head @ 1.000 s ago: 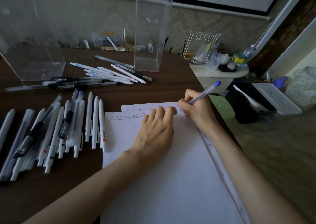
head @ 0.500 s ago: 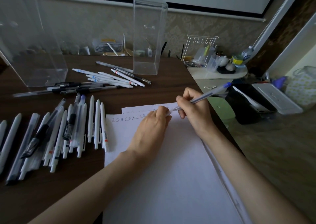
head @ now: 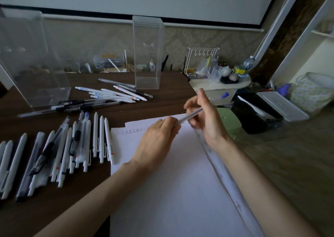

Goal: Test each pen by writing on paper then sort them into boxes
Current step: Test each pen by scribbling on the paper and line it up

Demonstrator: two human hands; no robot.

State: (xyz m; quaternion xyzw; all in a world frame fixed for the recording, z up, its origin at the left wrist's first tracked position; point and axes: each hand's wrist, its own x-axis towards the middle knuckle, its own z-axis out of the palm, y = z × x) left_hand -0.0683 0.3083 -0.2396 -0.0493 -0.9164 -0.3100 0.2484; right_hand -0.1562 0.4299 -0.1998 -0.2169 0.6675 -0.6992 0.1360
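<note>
Left hand pinches the blue-capped pen at its tip; right hand grips the barrel over the paper, cap toward two o'clock.

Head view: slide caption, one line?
Right hand holds blue-capped pen over paper, tip at left hand; loose pens and clear boxes behind.
</note>
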